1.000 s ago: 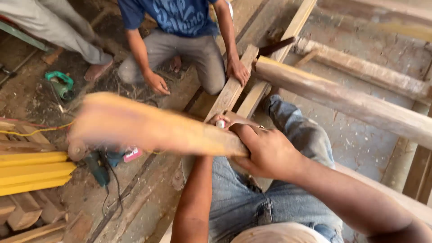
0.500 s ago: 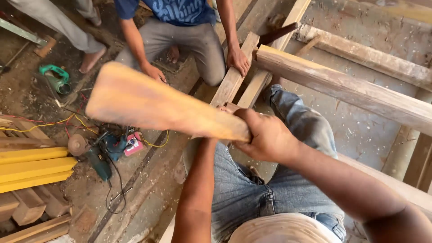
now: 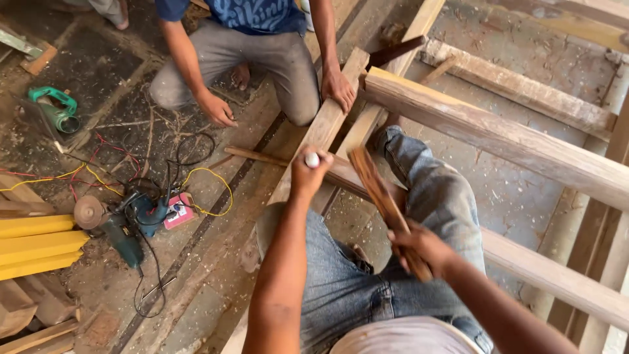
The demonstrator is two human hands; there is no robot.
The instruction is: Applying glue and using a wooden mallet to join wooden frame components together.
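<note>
Dusty workshop floor; my left hand (image 3: 308,172) grips a chisel (image 3: 312,159), my right hand (image 3: 419,249) clutches a mallet (image 3: 383,196).

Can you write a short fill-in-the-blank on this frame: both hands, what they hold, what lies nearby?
1. The right hand grips a flat piece of ____.
2. The left hand closes round a tool with a ____ rounded end.
3. On the floor to the person's left lies an angle grinder beside ____ planks.
4. A co-worker's hand rests on a wooden ____.

Missing words: wood; white; yellow; beam
</note>
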